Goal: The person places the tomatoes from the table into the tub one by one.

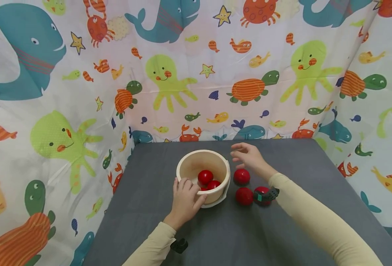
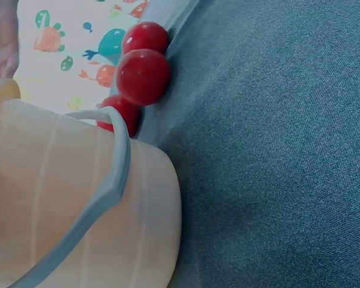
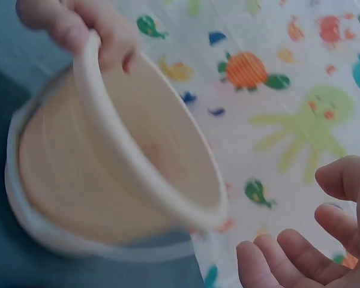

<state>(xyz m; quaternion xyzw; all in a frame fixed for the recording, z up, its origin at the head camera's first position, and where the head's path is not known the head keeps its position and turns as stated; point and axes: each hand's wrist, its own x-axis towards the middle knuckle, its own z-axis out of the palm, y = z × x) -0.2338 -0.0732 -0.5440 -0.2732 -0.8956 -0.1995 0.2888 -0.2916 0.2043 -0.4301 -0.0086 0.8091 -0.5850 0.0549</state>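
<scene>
A cream bucket [image 1: 203,157] with a pale handle [image 2: 121,168] stands on the grey table. My left hand [image 1: 184,199] grips its near-left rim; in the right wrist view the fingers [image 3: 117,45] curl over that rim. Inside lie several shiny red balls [image 1: 205,177], partly covered by the near wall. My right hand [image 1: 249,158] hovers just right of the bucket, holding nothing, its fingers loosely bent and spread. Beneath and beside it three more red balls [image 1: 241,177] sit on the table, one partly hidden by the right wrist's band.
The grey table [image 1: 149,177] reaches back to a curtain [image 1: 189,88] printed with sea animals, which also hangs along the left and right sides. Dark bands [image 1: 265,194] with small devices are strapped to both wrists.
</scene>
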